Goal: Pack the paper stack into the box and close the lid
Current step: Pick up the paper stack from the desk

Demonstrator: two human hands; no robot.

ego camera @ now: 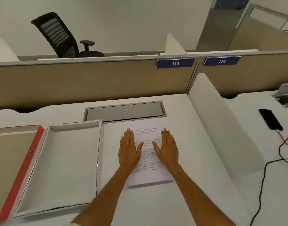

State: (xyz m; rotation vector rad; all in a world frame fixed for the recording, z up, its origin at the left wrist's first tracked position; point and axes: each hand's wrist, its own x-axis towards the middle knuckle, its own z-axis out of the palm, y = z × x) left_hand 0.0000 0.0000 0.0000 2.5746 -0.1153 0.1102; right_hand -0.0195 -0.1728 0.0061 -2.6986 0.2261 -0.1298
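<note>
On the bench, from the head view: both palms flat on the paper, nothing gripped yet.
The left hand (129,148) and right hand (168,148) lie spread, fingers straight, on the paper stack (147,158), which sits just right of the empty box (63,162); its red-edged lid (14,160) lies further left. Lifting without squaring or pinching both edges could fan loose sheets, or catch them on the box wall.

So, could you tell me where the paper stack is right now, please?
In the head view, the paper stack lies on the desk right of the open box, under both flat hands.
</note>
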